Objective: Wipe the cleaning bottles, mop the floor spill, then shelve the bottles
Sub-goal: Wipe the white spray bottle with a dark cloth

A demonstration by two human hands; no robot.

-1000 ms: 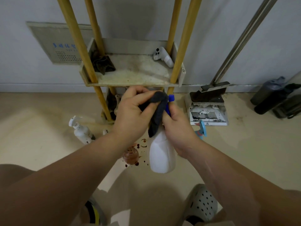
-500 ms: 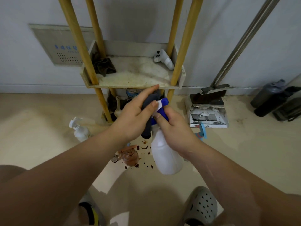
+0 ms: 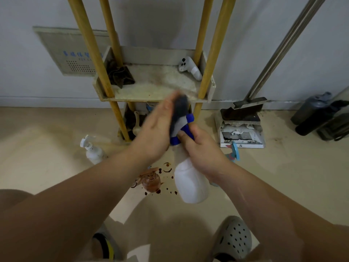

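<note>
My right hand (image 3: 204, 150) grips the neck of a white spray bottle (image 3: 190, 184) with a blue spray head (image 3: 189, 118), held tilted above the floor. My left hand (image 3: 153, 133) holds a dark cloth (image 3: 180, 104) against that spray head; its fingers are stretched out and blurred. Under the bottle, brown drops of a spill (image 3: 167, 167) dot the floor. An amber pump bottle (image 3: 151, 183) stands in the spill. A white pump bottle (image 3: 92, 150) stands on the floor to the left. A light blue trigger head (image 3: 234, 153) shows behind my right wrist.
A low rack with yellow poles holds a stained shelf (image 3: 156, 91) bearing a brown rag (image 3: 120, 76) and a white controller (image 3: 189, 69). A dustpan and brush (image 3: 241, 127) with a metal handle (image 3: 279, 48) lean at the right wall, beside dark bottles (image 3: 313, 114). My shoes are at the bottom edge.
My left hand has slid the cloth up from the bottle's neck onto the spray head, and its fingers have straightened. The bottle has tilted a little to the right.
</note>
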